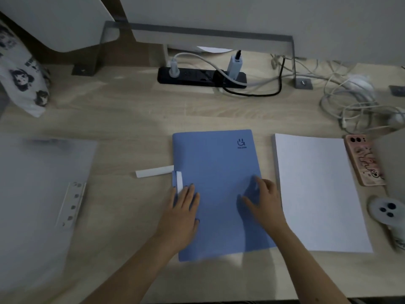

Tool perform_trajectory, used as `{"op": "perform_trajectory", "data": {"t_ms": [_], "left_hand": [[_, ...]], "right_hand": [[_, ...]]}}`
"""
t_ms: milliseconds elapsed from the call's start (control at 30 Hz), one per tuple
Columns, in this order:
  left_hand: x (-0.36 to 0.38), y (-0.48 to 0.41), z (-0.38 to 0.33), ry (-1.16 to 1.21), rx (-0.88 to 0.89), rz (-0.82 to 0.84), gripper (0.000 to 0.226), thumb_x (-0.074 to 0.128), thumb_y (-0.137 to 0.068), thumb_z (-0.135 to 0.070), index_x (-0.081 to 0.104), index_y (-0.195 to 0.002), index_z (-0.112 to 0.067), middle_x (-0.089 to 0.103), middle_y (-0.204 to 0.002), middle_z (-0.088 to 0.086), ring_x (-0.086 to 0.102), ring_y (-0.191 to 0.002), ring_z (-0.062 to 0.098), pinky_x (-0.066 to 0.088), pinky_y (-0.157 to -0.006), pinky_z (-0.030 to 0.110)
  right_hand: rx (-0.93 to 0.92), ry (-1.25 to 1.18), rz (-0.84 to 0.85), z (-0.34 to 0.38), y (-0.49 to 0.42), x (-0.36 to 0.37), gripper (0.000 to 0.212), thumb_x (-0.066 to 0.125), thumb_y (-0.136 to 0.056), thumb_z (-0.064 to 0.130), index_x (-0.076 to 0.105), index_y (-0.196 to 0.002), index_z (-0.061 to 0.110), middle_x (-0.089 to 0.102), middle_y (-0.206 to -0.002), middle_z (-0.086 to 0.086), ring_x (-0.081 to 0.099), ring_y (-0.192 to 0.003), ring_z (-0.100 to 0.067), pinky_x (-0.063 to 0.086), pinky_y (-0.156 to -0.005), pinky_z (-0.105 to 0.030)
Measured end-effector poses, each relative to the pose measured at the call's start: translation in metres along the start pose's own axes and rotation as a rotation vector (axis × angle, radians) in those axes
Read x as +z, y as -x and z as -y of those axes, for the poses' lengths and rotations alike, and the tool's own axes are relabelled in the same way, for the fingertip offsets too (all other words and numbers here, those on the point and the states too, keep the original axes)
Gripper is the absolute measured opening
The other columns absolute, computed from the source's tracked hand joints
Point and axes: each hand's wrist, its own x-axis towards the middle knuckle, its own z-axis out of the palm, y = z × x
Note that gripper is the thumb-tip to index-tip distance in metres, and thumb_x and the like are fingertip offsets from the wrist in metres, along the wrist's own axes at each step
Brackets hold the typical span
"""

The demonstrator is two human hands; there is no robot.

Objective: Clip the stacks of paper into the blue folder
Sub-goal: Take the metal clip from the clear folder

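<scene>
Folder time: your closed matte blue folder (215,189) lies mid-desk, left hand (183,212) flat by its white spine clip (179,182), right hand (263,199) spread on the cover, neither gripping. Next, open it (white paper stack (317,194) waits just right).

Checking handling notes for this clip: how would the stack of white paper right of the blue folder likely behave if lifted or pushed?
The paper stack looks thick and square-edged, so probably fairly heavy. Nothing visibly binds it, so lifted by one edge it would likely sag and fan. Pushed on the smooth wooden desk, upper sheets may slide off first.
</scene>
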Motion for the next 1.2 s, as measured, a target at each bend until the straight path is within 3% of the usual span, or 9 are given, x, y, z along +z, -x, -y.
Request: {"op": "perform_trajectory", "data": {"t_ms": [100, 200, 267, 333, 433, 667, 900, 1100, 1200], "left_hand": [[0.006, 0.001, 0.004, 0.128, -0.034, -0.22, 0.052, 0.04, -0.079, -0.032, 0.063, -0.117, -0.005, 0.059, -0.129, 0.015, 0.049, -0.122, 0.026, 0.035, -0.104, 0.042], [-0.006, 0.005, 0.007, 0.607, -0.4, -0.403, 0.04, 0.051, -0.088, -0.017, 0.049, -0.127, -0.007, 0.054, -0.127, 0.006, 0.049, -0.114, 0.02, 0.047, -0.092, 0.033], [-0.014, 0.003, 0.011, 1.073, -0.633, -0.341, 0.024, 0.046, -0.09, -0.018, 0.053, -0.112, -0.01, 0.059, -0.103, 0.003, 0.056, -0.087, 0.015, 0.045, -0.074, 0.026], [-0.014, -0.003, 0.016, 1.376, -0.723, -0.274, 0.015, 0.041, -0.091, -0.022, 0.054, -0.096, -0.017, 0.063, -0.094, 0.008, 0.06, -0.082, 0.023, 0.05, -0.077, 0.036], [-0.013, -0.01, 0.022, 1.4, -0.753, -0.157, 0.025, 0.04, -0.091, -0.024, 0.06, -0.093, -0.01, 0.066, -0.1, 0.021, 0.062, -0.095, 0.038, 0.048, -0.09, 0.051], [-0.018, -0.016, 0.017, 1.514, -0.618, -0.084, 0.025, 0.047, -0.095, -0.025, 0.063, -0.095, -0.005, 0.067, -0.095, 0.009, 0.063, -0.089, 0.024, 0.049, -0.082, 0.041], [-0.01, -0.024, 0.016, 1.44, -0.641, -0.144, 0.029, 0.049, -0.094, -0.024, 0.051, -0.067, -0.013, 0.058, -0.071, 0.004, 0.054, -0.068, 0.02, 0.039, -0.062, 0.03], [-0.024, -0.011, 0.037, 1.529, -0.588, -0.125, 0.02, 0.049, -0.094, -0.024, 0.061, -0.088, -0.009, 0.067, -0.089, 0.003, 0.064, -0.081, 0.018, 0.05, -0.072, 0.029], [-0.028, -0.001, 0.055, 1.576, -0.6, -0.088, 0.022, 0.049, -0.094, -0.024, 0.064, -0.099, -0.008, 0.07, -0.099, 0.007, 0.067, -0.091, 0.022, 0.052, -0.083, 0.036]], "right_hand": [[-0.004, 0.119, 0.034, -0.001, -0.001, 0.008, 0.076, 0.059, -0.086, 0.036, 0.017, -0.146, 0.016, 0.017, -0.152, -0.009, 0.02, -0.139, -0.028, 0.026, -0.111, -0.038], [0.005, 0.115, 0.043, 0.001, -0.001, 0.009, 0.077, 0.057, -0.087, 0.037, 0.013, -0.147, 0.018, 0.012, -0.155, -0.008, 0.015, -0.141, -0.027, 0.026, -0.112, -0.038], [0.009, 0.115, 0.047, 0.001, -0.002, 0.01, 0.076, 0.056, -0.088, 0.037, 0.012, -0.147, 0.019, 0.01, -0.155, -0.007, 0.014, -0.142, -0.027, 0.026, -0.112, -0.038], [0.015, 0.118, 0.054, 0.002, -0.002, 0.01, 0.077, 0.056, -0.088, 0.037, 0.011, -0.147, 0.019, 0.01, -0.155, -0.007, 0.014, -0.142, -0.027, 0.027, -0.111, -0.039], [0.017, 0.122, 0.053, 0.004, -0.003, 0.01, 0.076, 0.056, -0.088, 0.036, 0.011, -0.147, 0.02, 0.009, -0.156, -0.007, 0.014, -0.142, -0.027, 0.028, -0.11, -0.039], [0.037, 0.107, 0.06, 0.004, -0.003, 0.01, 0.077, 0.056, -0.088, 0.034, 0.011, -0.148, 0.02, 0.009, -0.156, -0.006, 0.014, -0.142, -0.026, 0.029, -0.11, -0.039], [0.065, 0.052, 0.069, 0.007, -0.003, 0.01, 0.077, 0.059, -0.087, 0.031, 0.012, -0.148, 0.021, 0.009, -0.156, -0.005, 0.013, -0.142, -0.025, 0.027, -0.111, -0.038], [0.226, -0.339, -0.047, 0.014, 0.0, 0.001, 0.07, 0.065, -0.083, 0.025, 0.028, -0.142, 0.016, 0.031, -0.143, -0.008, 0.036, -0.13, -0.026, 0.034, -0.104, -0.038], [0.348, -0.642, 0.055, 0.019, 0.004, -0.003, 0.056, 0.065, -0.083, 0.028, 0.043, -0.133, 0.015, 0.053, -0.128, -0.008, 0.056, -0.109, -0.024, 0.047, -0.089, -0.036]]}}
